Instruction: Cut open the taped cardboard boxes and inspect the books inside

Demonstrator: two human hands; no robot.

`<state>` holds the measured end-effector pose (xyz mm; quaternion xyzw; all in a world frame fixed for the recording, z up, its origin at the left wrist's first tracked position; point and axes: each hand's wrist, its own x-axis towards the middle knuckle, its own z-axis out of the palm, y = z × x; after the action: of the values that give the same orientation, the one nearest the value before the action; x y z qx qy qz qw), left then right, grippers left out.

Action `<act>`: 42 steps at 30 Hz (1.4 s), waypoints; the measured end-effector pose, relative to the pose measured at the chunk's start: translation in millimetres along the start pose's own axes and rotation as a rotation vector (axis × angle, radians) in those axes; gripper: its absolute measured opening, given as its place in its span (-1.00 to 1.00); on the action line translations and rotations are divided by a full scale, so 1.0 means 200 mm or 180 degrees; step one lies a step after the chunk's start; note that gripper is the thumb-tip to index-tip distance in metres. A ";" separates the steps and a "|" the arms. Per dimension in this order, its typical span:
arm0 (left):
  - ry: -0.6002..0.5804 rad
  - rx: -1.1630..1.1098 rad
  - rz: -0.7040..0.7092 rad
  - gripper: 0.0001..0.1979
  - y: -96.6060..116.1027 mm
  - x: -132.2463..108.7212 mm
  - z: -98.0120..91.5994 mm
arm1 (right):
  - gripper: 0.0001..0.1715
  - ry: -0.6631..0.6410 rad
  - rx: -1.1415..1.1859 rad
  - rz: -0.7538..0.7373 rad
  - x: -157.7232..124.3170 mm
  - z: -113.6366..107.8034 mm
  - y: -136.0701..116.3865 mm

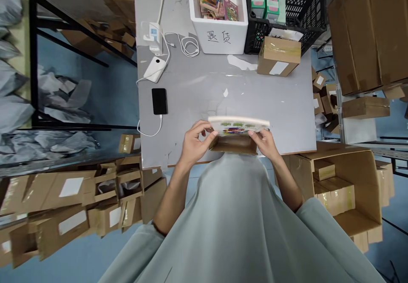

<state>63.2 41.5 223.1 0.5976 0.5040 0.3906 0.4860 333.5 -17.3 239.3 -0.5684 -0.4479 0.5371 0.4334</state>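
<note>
At the near edge of the table, a white printed sheet with green and multicoloured print bows slightly across the top of a small cardboard box. Whether it is a single sheet or a thin packet, I cannot tell. The box stands open towards me, and its inside shows brown. My left hand pinches the sheet's left end, its thumb by the box's left corner. At the right end, my right hand holds the sheet between thumb and fingers, beside the box's right side.
A black phone on a white cable lies to the left, below a power strip. At the back stand a white bin, a black crate and a taped carton. Cartons crowd the floor on both sides.
</note>
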 end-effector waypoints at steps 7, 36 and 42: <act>-0.0015 0.0326 0.0582 -0.90 0.03 0.00 -0.02 | -0.81 -0.0163 -0.0730 -0.0501 -0.02 -0.11 -0.02; 0.0233 -0.0567 -0.0612 -0.43 0.03 0.04 0.05 | -0.27 0.0153 0.0504 0.0738 -0.02 -0.06 -0.02; 0.0128 -0.0532 -0.0571 -0.26 0.04 0.02 0.03 | -0.15 0.0250 0.0589 0.0901 -0.02 -0.09 0.00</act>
<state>72.2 43.4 229.5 0.4996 0.5308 0.3982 0.5569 351.8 -22.2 242.1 -0.6040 -0.2947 0.6091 0.4211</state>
